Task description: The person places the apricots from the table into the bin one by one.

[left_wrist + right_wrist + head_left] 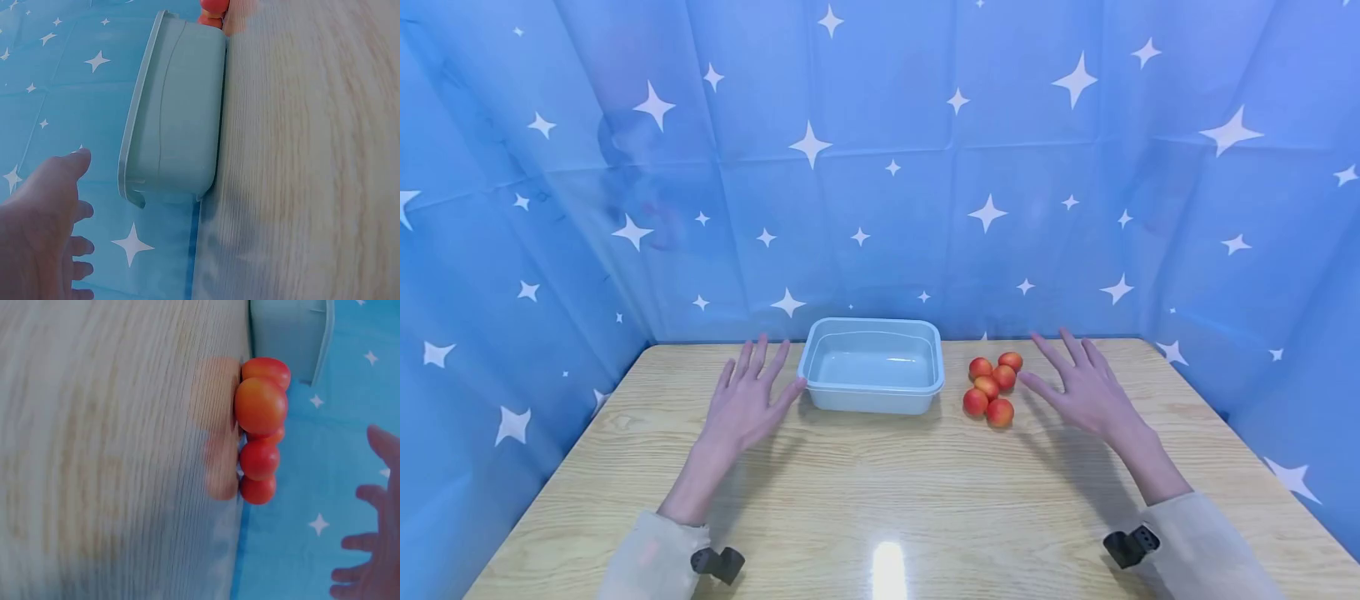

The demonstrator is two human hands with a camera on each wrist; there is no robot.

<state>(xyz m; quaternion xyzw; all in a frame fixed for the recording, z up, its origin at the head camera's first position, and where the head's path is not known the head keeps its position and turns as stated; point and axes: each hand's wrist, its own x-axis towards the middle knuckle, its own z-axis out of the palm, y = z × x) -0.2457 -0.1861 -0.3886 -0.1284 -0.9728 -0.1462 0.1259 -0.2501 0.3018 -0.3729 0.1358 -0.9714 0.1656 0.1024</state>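
Note:
A light blue rectangular plastic basin (874, 400) stands at the far middle of the table, its inside showing no contents. Several small round red-orange fruits (1000, 412) lie in a cluster to its right; their exact kind is unclear. My left hand (747, 408) hovers just left of the basin with fingers spread, the thumb near the rim. In the left wrist view, a gap shows between that hand (44, 219) and the basin (181, 112). To the right of the fruits, my right hand (1093, 396) is held above the table, fingers spread, holding nothing.
The wooden table (835, 500) has its far edge just behind the basin and fruits. A blue curtain (880, 225) with white stars hangs behind and along both sides. Each sleeve cuff carries a small black device, such as the left one (718, 565).

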